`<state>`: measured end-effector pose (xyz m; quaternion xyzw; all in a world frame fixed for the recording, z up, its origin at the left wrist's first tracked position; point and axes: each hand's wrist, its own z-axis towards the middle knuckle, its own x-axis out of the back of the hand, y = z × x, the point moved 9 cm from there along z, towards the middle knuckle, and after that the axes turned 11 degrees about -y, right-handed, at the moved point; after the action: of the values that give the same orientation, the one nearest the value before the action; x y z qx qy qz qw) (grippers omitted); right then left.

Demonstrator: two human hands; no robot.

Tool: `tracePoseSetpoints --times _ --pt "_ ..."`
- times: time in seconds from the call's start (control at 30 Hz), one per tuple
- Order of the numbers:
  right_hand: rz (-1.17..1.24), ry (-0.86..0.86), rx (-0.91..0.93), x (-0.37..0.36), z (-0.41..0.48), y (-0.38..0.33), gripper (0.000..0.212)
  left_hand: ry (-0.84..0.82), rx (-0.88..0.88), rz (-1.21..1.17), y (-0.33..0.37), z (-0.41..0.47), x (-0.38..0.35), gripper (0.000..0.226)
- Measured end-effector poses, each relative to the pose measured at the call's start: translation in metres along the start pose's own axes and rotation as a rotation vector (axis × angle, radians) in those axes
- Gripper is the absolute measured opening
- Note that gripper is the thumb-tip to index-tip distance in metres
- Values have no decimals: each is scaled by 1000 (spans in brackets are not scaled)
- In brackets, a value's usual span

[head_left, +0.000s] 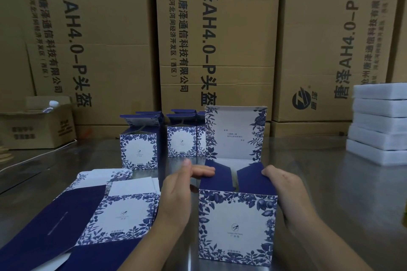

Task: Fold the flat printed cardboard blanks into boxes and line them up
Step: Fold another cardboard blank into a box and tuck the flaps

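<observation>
Box [236,226] stands upright on the table [319,182], front centre, body already formed. Lid [235,134] is still up and both navy side flaps are tipped inward. Left hand [176,196]: fingers out fairly straight, pressing the left flap [217,180] down, thumb raised and free. Right hand [286,189]: fingers curled over the edge of the right flap [250,178], holding that side; thumb is hidden.

Step looks like top closure, flaps nearly in. Next: seat both flaps level, then swing the lid forward and tuck its tongue behind the front wall without creasing it. After that it goes to the done boxes [139,149] lined up behind, lids open.

Blanks [123,209] lie flat just left of the left hand, more to fold. Cartons [218,28] wall off the back; white stack [378,123] at far right.
</observation>
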<state>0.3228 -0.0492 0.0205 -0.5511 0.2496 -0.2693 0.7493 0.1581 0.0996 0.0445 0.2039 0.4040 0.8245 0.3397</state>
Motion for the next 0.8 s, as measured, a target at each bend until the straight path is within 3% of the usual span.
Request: tracePoseSetpoints --times 0.17,0.27,0.47,0.63,0.8 --pt "4 -13 29 0 2 -6 26 -37 -26 100 10 -3 -5 27" --pt "17 -23 53 -1 1 -7 43 -34 -42 48 14 -4 -3 31" --pt "118 -8 80 1 1 -1 42 -2 -63 25 10 -1 3 37" --pt "147 18 128 3 4 -4 31 -20 96 -84 -15 5 5 50" --pt "150 -27 35 -2 11 12 32 -117 220 -142 -33 6 -5 43"
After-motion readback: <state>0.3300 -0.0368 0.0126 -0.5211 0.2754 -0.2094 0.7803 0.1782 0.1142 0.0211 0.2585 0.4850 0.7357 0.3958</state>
